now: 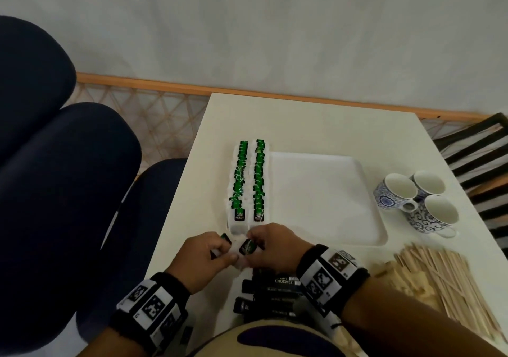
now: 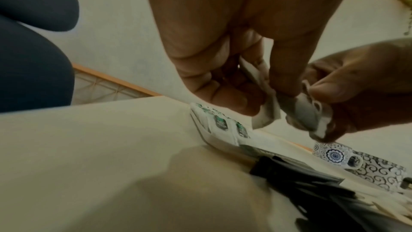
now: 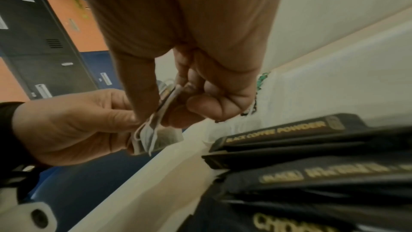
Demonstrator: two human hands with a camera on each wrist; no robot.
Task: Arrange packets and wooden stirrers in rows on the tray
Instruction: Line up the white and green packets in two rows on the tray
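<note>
A white tray [image 1: 324,200] lies on the table with two rows of green tea packets [image 1: 248,180] along its left side. Just in front of the tray's near left corner, my left hand [image 1: 209,257] pinches a few white tea packets [image 2: 265,110]. My right hand [image 1: 272,249] pinches another green-labelled tea packet [image 1: 248,246] right beside them, and the two hands touch. Black coffee stick packets [image 1: 272,293] lie piled under my right wrist. A heap of wooden stirrers [image 1: 445,282] lies at the near right of the table.
Three blue-patterned cups [image 1: 417,200] stand close to the tray's right edge. Dark blue chairs [image 1: 63,178] crowd the table's left side. A dark slatted chair [image 1: 483,161] is at the far right. The tray's middle and right are bare.
</note>
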